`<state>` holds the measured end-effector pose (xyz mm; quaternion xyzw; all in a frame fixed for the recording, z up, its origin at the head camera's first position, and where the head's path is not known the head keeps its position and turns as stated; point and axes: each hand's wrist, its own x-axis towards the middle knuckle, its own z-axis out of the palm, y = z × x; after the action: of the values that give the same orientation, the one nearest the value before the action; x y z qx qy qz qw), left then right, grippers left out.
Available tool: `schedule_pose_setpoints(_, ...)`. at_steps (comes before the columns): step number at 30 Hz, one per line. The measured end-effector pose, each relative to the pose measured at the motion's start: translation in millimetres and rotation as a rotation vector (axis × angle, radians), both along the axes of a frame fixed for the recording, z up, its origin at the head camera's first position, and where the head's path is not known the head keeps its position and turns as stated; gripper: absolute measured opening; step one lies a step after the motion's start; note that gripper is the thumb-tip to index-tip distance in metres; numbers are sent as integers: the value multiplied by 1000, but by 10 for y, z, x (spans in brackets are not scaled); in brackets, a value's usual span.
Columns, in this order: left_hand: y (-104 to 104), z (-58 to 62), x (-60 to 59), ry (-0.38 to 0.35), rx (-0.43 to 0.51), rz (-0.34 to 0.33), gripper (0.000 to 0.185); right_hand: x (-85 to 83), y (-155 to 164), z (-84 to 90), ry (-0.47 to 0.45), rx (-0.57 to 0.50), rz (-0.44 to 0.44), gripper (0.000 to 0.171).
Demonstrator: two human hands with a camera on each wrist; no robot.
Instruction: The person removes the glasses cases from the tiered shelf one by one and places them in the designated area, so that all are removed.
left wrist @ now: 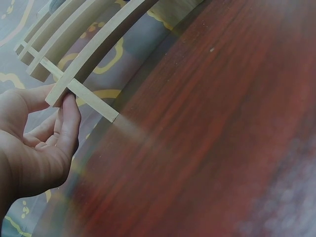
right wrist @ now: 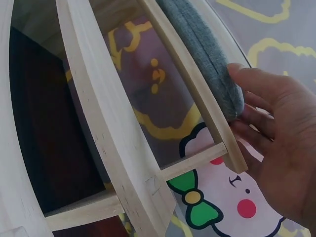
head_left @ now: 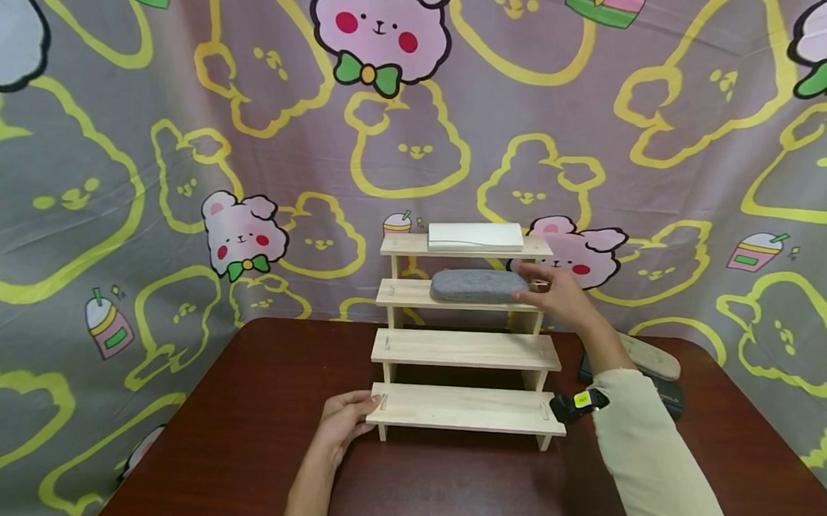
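A wooden four-tier shelf [head_left: 465, 406] stands on the table. My left hand [head_left: 344, 424] pinches the left end of its lowest board, thumb above and fingers below, as the left wrist view also shows [left wrist: 44, 143]. On the second tier from the top lies an oblong grey fabric glasses case [head_left: 480, 285]. My right hand [head_left: 557, 292] holds the right end of that case between thumb and fingers. In the right wrist view, the thumb of the right hand [right wrist: 281, 118] touches the edge of the case [right wrist: 200, 54]; some fingertips are hidden behind it.
A white flat case [head_left: 475, 237] lies on the top tier. On the table right of the shelf, partly behind the right forearm, a beige oblong case [head_left: 650, 357] rests on a dark box [head_left: 671, 397]. A patterned cloth [head_left: 408, 135] hangs behind the table [head_left: 254, 419].
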<state>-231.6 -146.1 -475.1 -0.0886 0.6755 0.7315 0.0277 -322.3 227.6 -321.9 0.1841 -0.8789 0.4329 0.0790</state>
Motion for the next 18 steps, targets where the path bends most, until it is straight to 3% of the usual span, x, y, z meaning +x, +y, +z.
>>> schedule_pose_setpoints(18,-4,9,4,-7,-6,-4,39,-142,-120,-69,-5,168,-82,79)
